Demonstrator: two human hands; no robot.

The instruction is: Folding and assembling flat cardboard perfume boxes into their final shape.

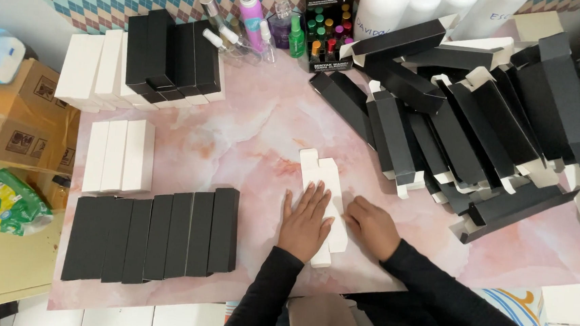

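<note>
A: Hands first. Where's the left hand [306,220]?

B: Flat on the white carton [323,198], fingers spread, palm pressing down on its lower half. No pinch.

A: Right hand [370,226]?

B: Touching the carton's right edge, fingers curled in loosely. Can't tell if it pinches the edge or just rests against it.

A: The carton itself?

B: Flattened, lying long-ways on the pink mat [251,133], near the mat's front edge, about centre. Top flap sticks out past the left fingertips.

A: Left of the carton?

B: Row of black boxes [152,240], side by side, well apart from it. Behind that row, 3 white boxes [119,156], touching each other.

A: Right of it?

B: Loose heap of black cartons [484,115], overlapping at angles, white flaps showing. Near the carton, not touching.

A: Far side?

B: Stack of white and black boxes [149,61] at far left. Straight behind the carton, small spray bottles [245,24] and a black display box of vials [328,28]. White jugs [423,5] beside that, cut off by the frame.

A: Off the mat?

B: Cardboard box [21,117] and green packet [8,201], far left of the carton.
</note>
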